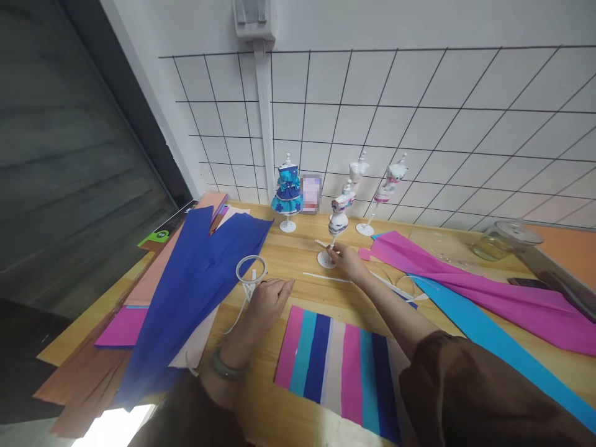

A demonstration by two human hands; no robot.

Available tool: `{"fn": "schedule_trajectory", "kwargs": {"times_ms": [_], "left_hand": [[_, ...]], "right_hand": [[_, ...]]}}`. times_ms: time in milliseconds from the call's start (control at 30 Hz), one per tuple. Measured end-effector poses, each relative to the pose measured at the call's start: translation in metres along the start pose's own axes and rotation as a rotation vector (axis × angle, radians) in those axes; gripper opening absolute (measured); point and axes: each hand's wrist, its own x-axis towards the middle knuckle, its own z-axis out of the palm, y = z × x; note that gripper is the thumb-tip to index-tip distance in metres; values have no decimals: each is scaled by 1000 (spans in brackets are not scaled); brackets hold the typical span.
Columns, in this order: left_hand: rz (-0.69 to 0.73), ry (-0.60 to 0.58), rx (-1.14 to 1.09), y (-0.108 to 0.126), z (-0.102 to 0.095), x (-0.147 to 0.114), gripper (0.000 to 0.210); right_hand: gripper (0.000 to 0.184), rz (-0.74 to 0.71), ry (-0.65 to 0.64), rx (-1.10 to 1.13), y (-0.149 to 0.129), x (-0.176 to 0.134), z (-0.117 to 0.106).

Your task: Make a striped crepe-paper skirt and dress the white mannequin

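Note:
My right hand (347, 261) grips the stand of a small white dress-form mannequin (338, 223), its fingers closed at the pole just above the round base (326, 259). Bands of patterned material wrap the mannequin's chest and hips. My left hand (270, 301) rests on the wooden table with fingers curled together, and nothing shows in it. Close behind it lies a roll of white tape (251, 269) with a loose strip trailing. In front of my hands is a striped sheet (338, 360) in pink, turquoise, dark blue and pale pink.
At the back stand a mannequin in a blue ruffled dress (287, 189) and two more mannequins (391, 180). Dark blue crepe paper (186, 298) covers coloured sheets on the left. Pink paper (465, 279) and blue paper (488, 338) stretch rightward. A clear jar (498, 242) lies near the wall.

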Motion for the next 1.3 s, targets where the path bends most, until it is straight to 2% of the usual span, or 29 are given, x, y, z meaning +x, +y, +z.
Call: {"fn": "schedule_trajectory", "kwargs": {"times_ms": [133,200,333,467,600,733,867,1067,1167,1300], "left_hand": [[-11,14,-52,3,-1,0,34],[-70,42,-211,1,1,1,29],[-213,84,-555,-6,7,3,35],[-219,8,-764,-9,10,4,40],[-163,1,-742,-5,9,1,33],[-146,26,-688,-2,7,-1,26],[-163,114,-681,-8,9,1,27],[-176,219,-610,-20,20,11,26],[-168,213,-592,-22,27,16,28],[-162,206,-578,-22,30,20,31]], "right_hand": [[31,-64,-70,34,-16,-13,0],[25,-121,-102,62,-29,-27,0],[35,-258,-197,136,-59,-66,8],[29,-357,-224,125,-77,-96,24],[18,-409,-171,66,-82,-106,37],[17,-426,-138,55,-80,-111,37],[24,-394,-86,64,-57,-116,19],[33,-188,83,21,20,-121,-18],[34,-137,96,14,47,-131,-24],[36,-79,33,35,61,-151,-19]]}}
